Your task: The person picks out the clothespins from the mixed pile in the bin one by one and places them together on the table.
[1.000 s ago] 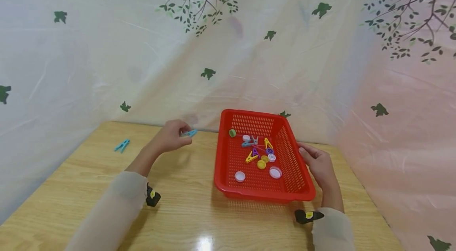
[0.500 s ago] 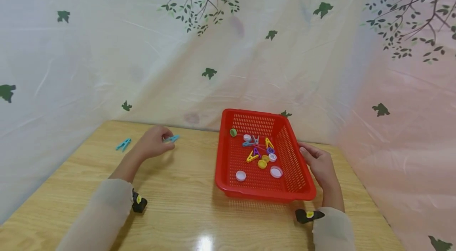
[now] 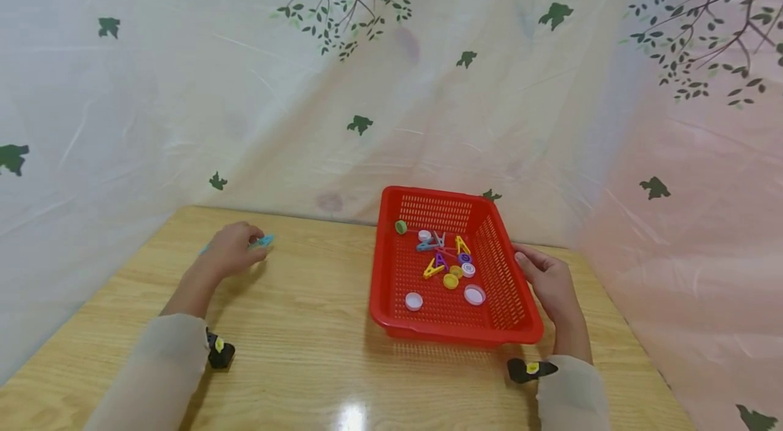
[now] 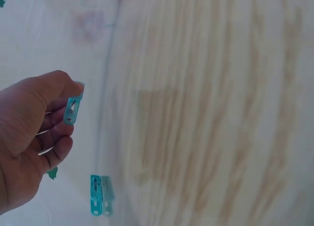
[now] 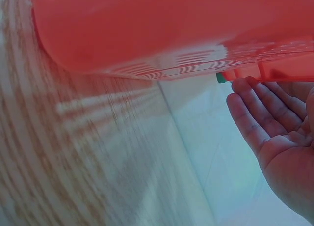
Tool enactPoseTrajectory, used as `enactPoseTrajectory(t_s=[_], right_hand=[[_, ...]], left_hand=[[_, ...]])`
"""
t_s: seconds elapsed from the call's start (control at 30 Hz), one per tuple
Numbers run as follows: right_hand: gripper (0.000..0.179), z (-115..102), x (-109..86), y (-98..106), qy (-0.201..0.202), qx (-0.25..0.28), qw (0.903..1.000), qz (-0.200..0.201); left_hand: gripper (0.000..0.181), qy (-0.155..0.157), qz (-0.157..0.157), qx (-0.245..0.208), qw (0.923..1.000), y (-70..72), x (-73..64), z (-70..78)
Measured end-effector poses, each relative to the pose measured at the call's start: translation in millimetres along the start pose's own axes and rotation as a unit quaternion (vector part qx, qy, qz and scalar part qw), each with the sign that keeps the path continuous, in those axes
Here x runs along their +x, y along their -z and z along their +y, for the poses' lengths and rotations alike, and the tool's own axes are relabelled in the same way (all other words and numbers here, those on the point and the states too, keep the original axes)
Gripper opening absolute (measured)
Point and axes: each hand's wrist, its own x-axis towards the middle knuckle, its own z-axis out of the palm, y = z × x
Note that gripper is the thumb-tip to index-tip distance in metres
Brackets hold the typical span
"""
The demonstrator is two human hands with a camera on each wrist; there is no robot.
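Note:
My left hand (image 3: 229, 251) pinches a light-blue clothespin (image 3: 262, 241) between thumb and fingers over the table's left side; the left wrist view shows the same clothespin (image 4: 73, 105) at the fingertips. A second blue clothespin (image 4: 96, 195) lies on the table, mostly hidden behind this hand in the head view. At the right, my right hand (image 3: 546, 281) holds the side rim of a red plastic basket (image 3: 453, 334), thumb on the rim and fingers beneath it. Inside the basket lie yellow clothespins (image 3: 433, 269), a purple clothespin (image 3: 440, 261), a blue one (image 3: 425, 246) and several bottle caps (image 3: 413, 302).
The light wood table (image 3: 306, 363) meets a hanging pale sheet (image 3: 293, 145) printed with leaves and branches along its back. The basket takes up the table's centre right. Black wrist cameras (image 3: 220, 353) sit on both sleeves.
My left hand has moved left across the table with the clothespin, and now covers most of the other blue clothespin. The right hand and basket have stayed in place.

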Motion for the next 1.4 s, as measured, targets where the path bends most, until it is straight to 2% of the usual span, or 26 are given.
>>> enactPoseTrajectory(t_s=[0.27, 0.57, 0.97, 1.4], right_hand=[[0.055, 3.5, 2.5, -0.3, 0.0, -0.006, 1.0, 0.005], [0.055, 3.9, 3.3, 0.6, -0.005, -0.005, 1.0, 0.005], [0.055, 2.9, 2.4, 0.3, -0.007, -0.007, 0.9999, 0.008], [0.055, 1.5, 1.2, -0.4, -0.014, -0.009, 0.9998, 0.008]], left_hand=[[0.036, 0.023, -0.003, 0.004, 0.9997, 11.5, -8.6, -13.9], [0.036, 0.045, -0.003, 0.012, 0.9989, 12.2, -14.7, -27.4], [0.028, 0.075, -0.003, 0.023, 0.9969, 10.3, -18.3, -29.7], [0.022, 0.086, -0.024, -0.002, 0.996, 10.6, -21.5, -27.3]])
